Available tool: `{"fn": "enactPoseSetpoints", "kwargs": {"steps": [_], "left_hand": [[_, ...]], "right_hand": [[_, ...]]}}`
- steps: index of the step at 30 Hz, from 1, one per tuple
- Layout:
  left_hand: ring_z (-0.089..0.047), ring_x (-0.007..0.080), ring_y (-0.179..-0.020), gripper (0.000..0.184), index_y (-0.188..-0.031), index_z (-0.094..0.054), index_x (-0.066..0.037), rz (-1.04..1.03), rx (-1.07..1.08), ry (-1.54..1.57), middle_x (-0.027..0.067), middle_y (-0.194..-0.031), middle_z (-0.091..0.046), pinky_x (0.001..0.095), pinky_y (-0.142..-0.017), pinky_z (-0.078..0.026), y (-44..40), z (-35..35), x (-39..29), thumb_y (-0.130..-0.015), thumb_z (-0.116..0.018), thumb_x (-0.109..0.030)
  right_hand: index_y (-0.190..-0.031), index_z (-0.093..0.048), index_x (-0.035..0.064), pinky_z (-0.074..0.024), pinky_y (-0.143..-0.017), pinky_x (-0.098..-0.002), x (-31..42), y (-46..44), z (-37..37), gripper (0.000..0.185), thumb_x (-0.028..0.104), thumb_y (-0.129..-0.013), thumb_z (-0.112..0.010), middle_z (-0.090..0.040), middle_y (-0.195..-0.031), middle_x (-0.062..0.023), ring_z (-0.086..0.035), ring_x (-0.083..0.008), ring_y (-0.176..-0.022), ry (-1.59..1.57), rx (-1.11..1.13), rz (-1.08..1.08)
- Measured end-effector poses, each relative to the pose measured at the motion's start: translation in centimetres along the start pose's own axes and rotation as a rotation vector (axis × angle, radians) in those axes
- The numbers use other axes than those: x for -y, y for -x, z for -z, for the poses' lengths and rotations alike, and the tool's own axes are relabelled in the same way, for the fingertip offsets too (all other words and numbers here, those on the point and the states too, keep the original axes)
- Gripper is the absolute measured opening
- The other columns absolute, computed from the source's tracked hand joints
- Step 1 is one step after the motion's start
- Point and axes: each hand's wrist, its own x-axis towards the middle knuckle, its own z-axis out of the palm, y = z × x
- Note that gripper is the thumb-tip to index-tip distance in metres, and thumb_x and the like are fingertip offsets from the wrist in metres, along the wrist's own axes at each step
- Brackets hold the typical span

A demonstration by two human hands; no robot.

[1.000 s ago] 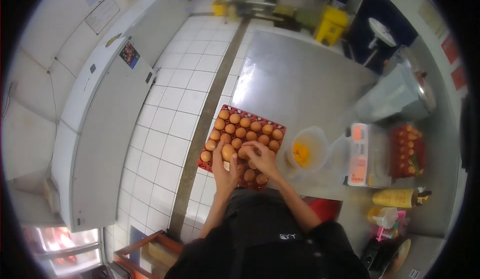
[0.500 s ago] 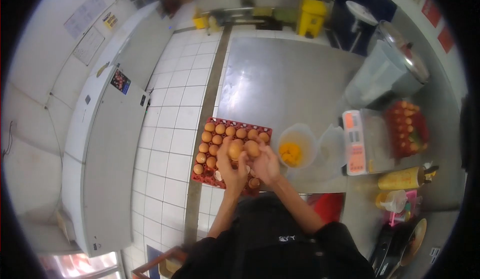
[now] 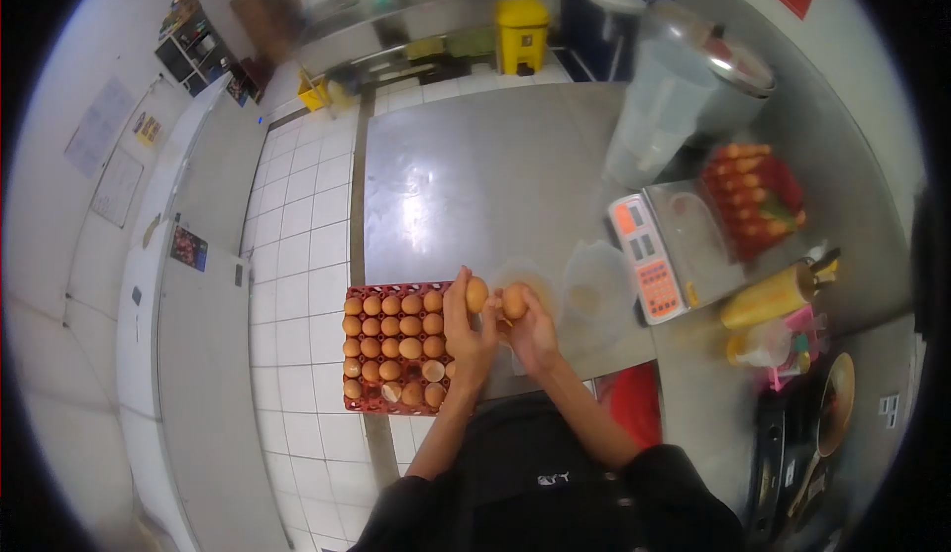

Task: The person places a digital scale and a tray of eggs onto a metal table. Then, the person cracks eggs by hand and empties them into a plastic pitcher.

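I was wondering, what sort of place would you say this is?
It looks like a working kitchen, possibly a commercial one: there is a broad metal worktop, a red egg tray with many eggs, and a digital scale.

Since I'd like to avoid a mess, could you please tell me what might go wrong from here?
The left hand and right hand each hold an egg, close together; a knock might crack one, spilling outside the clear container.
Opened shells sit among whole eggs in the red tray, so fragments might stick to them.
The red tray lies at the table's edge, where a nudge could tip it.
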Motion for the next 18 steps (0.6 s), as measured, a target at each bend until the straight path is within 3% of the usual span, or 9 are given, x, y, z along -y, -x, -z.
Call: {"fn": "enactPoseSetpoints", "kwargs": {"steps": [3, 7, 9, 13, 15, 16, 18], "left_hand": [[-0.056, 0.0321, -0.120, 0.056, -0.146, -0.053, -0.001, -0.125, 0.169, -0.267, 0.0180, -0.131, -0.055, 0.0420, -0.104, -0.047, 0.0, -1.0, -0.6, -0.093, -0.070, -0.007], [-0.055, 0.0308, -0.117, 0.057, -0.148, -0.052, -0.002, -0.001, 0.093, -0.180, 0.0168, -0.126, -0.054, 0.0416, -0.102, -0.046, -0.2, -1.8, 0.2, -0.094, -0.069, -0.008], [-0.055, 0.0308, -0.114, 0.058, -0.148, -0.052, -0.001, -0.019, 0.228, -0.132, 0.0169, -0.121, -0.055, 0.0420, -0.100, -0.046, -0.2, -2.1, -0.8, -0.093, -0.069, -0.008], [-0.056, 0.0269, -0.116, 0.059, -0.150, -0.049, -0.001, -0.013, 0.220, -0.132, 0.0176, -0.128, -0.055, 0.0385, -0.097, -0.049, -0.2, -2.3, 0.4, -0.095, -0.069, -0.010], [-0.062, 0.0205, -0.109, 0.053, -0.150, -0.048, -0.001, 0.125, 0.265, 0.147, 0.0171, -0.130, -0.060, 0.0331, -0.092, -0.053, -0.4, -2.5, 0.6, -0.101, -0.066, -0.014], [-0.062, 0.0205, -0.109, 0.053, -0.150, -0.048, -0.001, 0.126, 0.260, 0.146, 0.0171, -0.130, -0.060, 0.0331, -0.092, -0.053, -0.6, -2.3, 1.2, -0.101, -0.066, -0.014], [-0.066, 0.0166, -0.102, 0.049, -0.149, -0.048, -0.001, 0.507, 0.345, 0.413, 0.0163, -0.128, -0.064, 0.0287, -0.089, -0.055, -1.2, -1.2, 2.2, -0.105, -0.063, -0.017]], "right_hand": [[-0.139, -0.044, 0.0177, -0.0473, -0.091, -0.0358, 0.8, -0.1, -0.1, 0.036, 0.039, -0.111, -0.042, -0.056, -0.127, -0.0060, -0.057, -0.0175, -0.109, 0.049, -0.085, 0.054], [-0.140, -0.044, 0.0175, -0.0465, -0.088, -0.0353, 2.2, -0.4, 1.5, 0.037, 0.039, -0.111, -0.043, -0.055, -0.129, -0.0055, -0.054, -0.0171, -0.113, 0.062, 0.027, 0.068], [-0.140, -0.044, 0.0169, -0.0457, -0.085, -0.0337, 2.0, -0.4, 0.9, 0.037, 0.038, -0.110, -0.043, -0.056, -0.128, -0.0047, -0.055, -0.0158, -0.109, 0.104, -0.072, 0.062], [-0.139, -0.045, 0.0166, -0.0452, -0.087, -0.0325, 2.9, -0.6, 1.6, 0.036, 0.038, -0.110, -0.043, -0.055, -0.126, -0.0041, -0.053, -0.0149, -0.112, 0.133, -0.034, 0.070], [-0.135, -0.048, 0.0145, -0.0479, -0.082, -0.0308, 3.4, -1.0, 2.5, 0.033, 0.032, -0.107, -0.052, -0.059, -0.116, -0.0038, -0.057, -0.0142, -0.103, 0.189, -0.017, 0.031], [-0.135, -0.048, 0.0145, -0.0479, -0.082, -0.0308, 4.2, -1.1, 3.1, 0.033, 0.032, -0.107, -0.052, -0.059, -0.116, -0.0038, -0.057, -0.0142, -0.103, 0.191, -0.014, 0.027], [-0.132, -0.052, 0.0108, -0.0522, -0.080, -0.0300, 6.1, -1.2, 3.2, 0.035, 0.021, -0.101, -0.066, -0.063, -0.106, -0.0029, -0.062, -0.0135, -0.093, 0.672, 0.078, 0.038]]}}
